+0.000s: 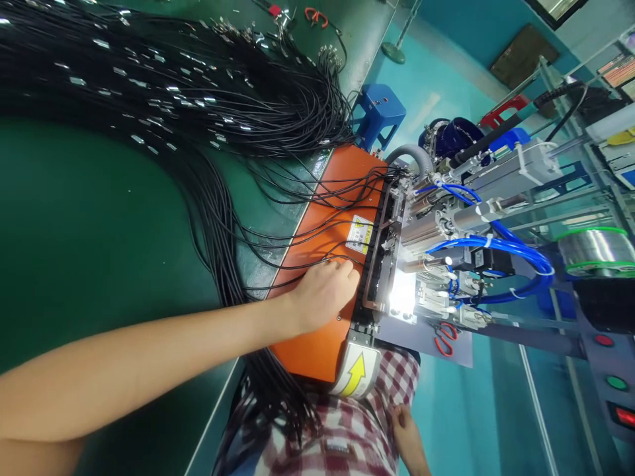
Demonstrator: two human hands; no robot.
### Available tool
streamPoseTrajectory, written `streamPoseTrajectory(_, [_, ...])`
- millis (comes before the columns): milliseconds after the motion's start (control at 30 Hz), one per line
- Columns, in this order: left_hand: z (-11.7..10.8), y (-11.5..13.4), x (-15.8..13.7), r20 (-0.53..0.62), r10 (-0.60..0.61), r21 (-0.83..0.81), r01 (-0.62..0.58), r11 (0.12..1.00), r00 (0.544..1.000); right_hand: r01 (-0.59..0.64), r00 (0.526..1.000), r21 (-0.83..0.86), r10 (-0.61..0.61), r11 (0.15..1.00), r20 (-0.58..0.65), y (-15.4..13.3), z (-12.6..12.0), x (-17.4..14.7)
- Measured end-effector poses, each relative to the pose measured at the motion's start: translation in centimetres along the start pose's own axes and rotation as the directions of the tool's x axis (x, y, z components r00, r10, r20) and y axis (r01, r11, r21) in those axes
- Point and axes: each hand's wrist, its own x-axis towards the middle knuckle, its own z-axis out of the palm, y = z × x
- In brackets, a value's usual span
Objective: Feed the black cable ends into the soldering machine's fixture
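Observation:
My left hand (327, 291) reaches over the orange machine cover (307, 354), its fingers curled beside the machine's front edge. A thin black cable (258, 288) runs up to these fingers and disappears behind them. Other black cables (322, 198) cross the cover into the clamp row (380, 244), just past the fingertips. Low in the view, my right hand (407, 433) rests near the checked cloth on my lap. Its fingers look curled in, and what they may hold is hidden.
Thick bundles of black cables (218, 244) lie over the green table (99, 211). Metal cylinders and blue air hoses (496, 248) crowd the machine. Red-handled scissors (446, 338) lie by its side. A solder wire spool (598, 252), a control panel (608, 377) and a blue stool (380, 112) stand around.

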Motion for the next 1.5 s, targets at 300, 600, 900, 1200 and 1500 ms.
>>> streamPoseTrajectory(300, [-1.6,2.2,-10.6,0.233,0.354,-0.098,-0.341,0.935,0.906,-0.018,0.998,0.031,0.020,0.999,-0.055,0.1,0.3,0.2])
streamPoseTrajectory(600, [-2.6,1.0,-11.4,0.362,0.227,-0.339,-0.100,0.936,0.904,0.036,0.986,0.095,-0.050,0.995,0.158,-0.7,-2.3,0.1])
streamPoseTrajectory(900, [-4.8,1.1,-10.0,0.495,0.180,-0.464,0.084,0.882,0.850,0.331,0.890,0.084,-0.341,0.940,0.303,-6.1,-7.3,-2.0])
streamPoseTrajectory(1200, [-5.0,2.4,-10.8,0.544,0.141,-0.315,0.046,0.948,0.827,0.410,0.857,0.084,-0.415,0.908,0.304,-10.3,-7.1,-4.1])
streamPoseTrajectory(1500, [-6.4,1.3,-11.4,0.416,0.017,-0.577,0.249,0.778,0.909,0.424,0.812,0.203,-0.470,0.883,0.347,-12.8,-9.3,-5.2])
